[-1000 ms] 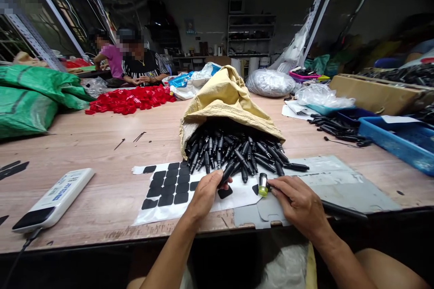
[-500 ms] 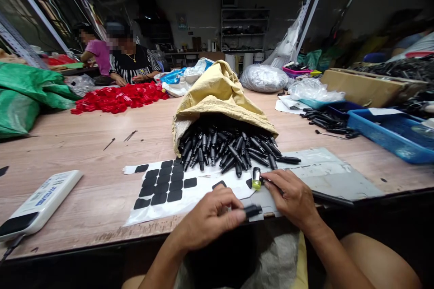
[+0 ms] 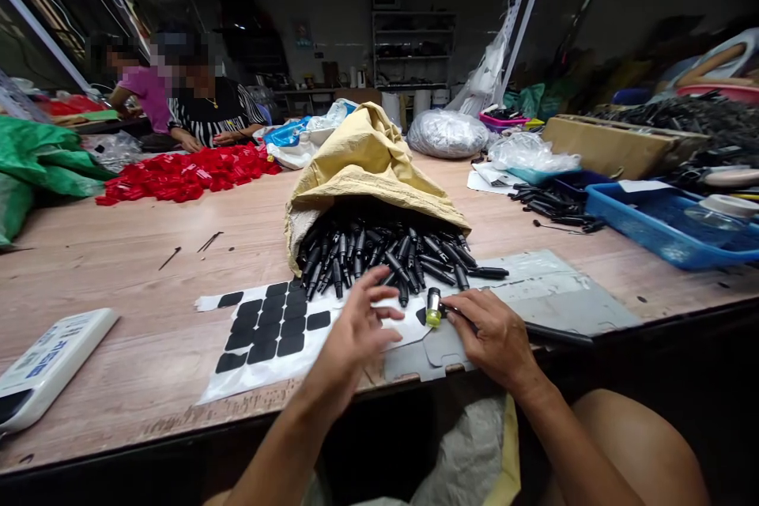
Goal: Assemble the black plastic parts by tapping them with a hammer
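My left hand (image 3: 364, 320) is open and empty, its fingers spread just in front of a pile of black tubular parts (image 3: 394, 257) spilling from a yellow sack (image 3: 368, 154). My right hand (image 3: 489, 332) is closed around a long black stick-like tool (image 3: 557, 334); the shaft sticks out behind the hand, and its tip is too small to make out. Beside those fingertips stands a small clear bottle (image 3: 434, 307) with a yellow-green base and dark top. A white sheet of black square stickers (image 3: 266, 330) lies left of my left hand.
A grey board (image 3: 557, 292) lies under my right hand. A white device (image 3: 56, 360) is at the left, red pieces (image 3: 190, 174) behind it. A blue tray (image 3: 670, 233) stands at the right. Two people sit across the table. A sack (image 3: 468, 451) hangs below the front edge.
My left hand has let go of a black tubular part, opened and moved up toward the pile. The right hand still holds the tool by the bottle. The view has shifted slightly.
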Motion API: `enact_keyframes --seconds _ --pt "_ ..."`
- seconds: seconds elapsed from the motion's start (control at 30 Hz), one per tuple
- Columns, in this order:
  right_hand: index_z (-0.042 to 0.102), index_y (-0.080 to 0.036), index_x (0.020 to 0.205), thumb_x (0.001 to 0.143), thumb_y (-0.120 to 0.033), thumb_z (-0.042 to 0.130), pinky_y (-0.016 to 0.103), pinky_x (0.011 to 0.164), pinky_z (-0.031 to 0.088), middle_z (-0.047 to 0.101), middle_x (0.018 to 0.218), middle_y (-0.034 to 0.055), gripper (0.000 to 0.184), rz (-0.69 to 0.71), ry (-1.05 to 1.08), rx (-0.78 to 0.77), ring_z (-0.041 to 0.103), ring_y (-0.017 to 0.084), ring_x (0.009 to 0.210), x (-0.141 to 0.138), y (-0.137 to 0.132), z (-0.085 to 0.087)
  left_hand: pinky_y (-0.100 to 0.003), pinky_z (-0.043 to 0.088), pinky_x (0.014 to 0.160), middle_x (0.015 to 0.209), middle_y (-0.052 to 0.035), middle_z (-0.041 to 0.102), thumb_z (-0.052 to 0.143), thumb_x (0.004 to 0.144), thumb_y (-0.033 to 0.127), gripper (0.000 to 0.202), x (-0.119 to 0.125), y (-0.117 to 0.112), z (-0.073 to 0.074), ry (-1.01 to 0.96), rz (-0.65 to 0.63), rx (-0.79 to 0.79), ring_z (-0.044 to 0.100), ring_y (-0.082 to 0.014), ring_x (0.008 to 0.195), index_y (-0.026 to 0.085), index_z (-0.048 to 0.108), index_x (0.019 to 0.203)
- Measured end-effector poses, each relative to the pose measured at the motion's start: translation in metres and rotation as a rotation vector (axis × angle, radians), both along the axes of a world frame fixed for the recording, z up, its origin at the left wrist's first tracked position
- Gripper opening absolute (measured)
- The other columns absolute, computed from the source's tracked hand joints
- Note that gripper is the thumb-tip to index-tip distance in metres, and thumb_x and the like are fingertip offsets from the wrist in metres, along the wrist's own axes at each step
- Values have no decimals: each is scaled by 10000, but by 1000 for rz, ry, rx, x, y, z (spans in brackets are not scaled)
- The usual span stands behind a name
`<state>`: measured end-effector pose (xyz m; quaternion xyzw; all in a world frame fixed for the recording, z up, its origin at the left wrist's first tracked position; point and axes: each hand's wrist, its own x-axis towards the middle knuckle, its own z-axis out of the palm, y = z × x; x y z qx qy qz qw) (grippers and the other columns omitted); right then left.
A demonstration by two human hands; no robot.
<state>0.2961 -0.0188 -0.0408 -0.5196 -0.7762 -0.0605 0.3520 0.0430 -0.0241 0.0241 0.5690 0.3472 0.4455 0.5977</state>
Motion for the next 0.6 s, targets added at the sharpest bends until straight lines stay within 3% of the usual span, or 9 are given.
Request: enact_keyframes --seconds 0.07,0.1,0.17,0.23,0.33,0.43,0.5,0.6 --pt "700 -251 1115 947 -201 549 363 845 487 700 999 45 231 2 7 -4 606 217 935 0 0 0 -373 577 798 1300 -153 560 546 827 729 798 -1 24 22 -324 122 -143 636 -287 1100 255 421 1457" --pt "699 -249 1115 948 -201 548 364 843 487 699 1000 46 230 5 10 -6 603 216 935 0 0 0 -346 582 772 1248 -151 584 505 851 727 760 -1 36 34 -425 195 -179 654 -270 1077 234 447 1426" --pt "697 -247 1118 948 -201 549 364 843 486 698 1001 45 229 10 14 -9 600 215 935 0 0 1 -294 575 696 1109 -124 622 536 853 683 681 -1 61 56 -500 297 -175 686 -222 949 202 510 1335" --pt "696 -247 1118 946 -200 552 361 846 485 697 999 44 229 12 16 -12 600 214 933 0 0 0 -235 515 567 933 -62 629 632 801 648 610 3 83 70 -418 349 -115 652 -150 720 190 569 1199" --pt "698 -247 1113 943 -196 556 355 845 483 695 996 44 227 10 22 -18 602 213 932 1 0 0 -187 332 445 673 23 562 747 712 612 480 15 103 66 22 396 41 468 -77 486 179 628 880" --pt "698 -243 1109 942 -190 555 352 839 480 693 986 45 226 14 28 -16 597 213 927 1 1 0 -237 339 501 546 -7 554 732 701 636 481 33 109 43 721 358 138 519 -141 526 181 609 607" --pt "697 -241 1107 940 -189 557 351 840 479 690 981 44 224 14 32 -10 594 213 928 0 1 0 -292 401 584 603 -72 640 684 726 645 479 46 109 27 1106 395 160 633 -240 674 192 634 580" --pt "695 -243 1113 935 -182 563 353 850 477 688 982 42 229 11 38 -10 591 215 937 0 1 1 -342 430 653 799 -138 733 642 747 614 422 59 109 12 1338 461 158 686 -330 853 202 684 666"
